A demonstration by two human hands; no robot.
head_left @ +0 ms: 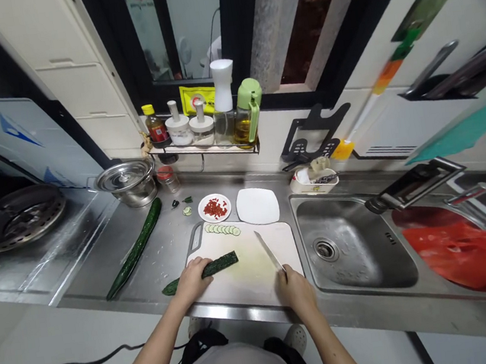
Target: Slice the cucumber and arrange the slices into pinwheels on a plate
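My left hand (196, 281) is closed around the middle of a cut cucumber (224, 261) lying at a slant on the white cutting board (261, 292). Its tapered end sticks out to the left past the board, and its squared end points right. In my right hand (296, 289) is a knife (271, 252), blade pointing up and away, to the right of the cucumber and apart from it. A row of overlapping cucumber slices (222, 229) lies along the board's far edge. Behind the board stand a round plate (203, 212) of chopped red pieces and a square white plate (257, 206).
Left of the board lies a whole cucumber (138, 250), near a lidded steel pot (129, 185). Small green scraps (187, 211) rest on the counter. A steel sink (354, 245) is on the right, with a red plastic bag (458, 249) beyond. Condiments line a wall shelf (207, 151).
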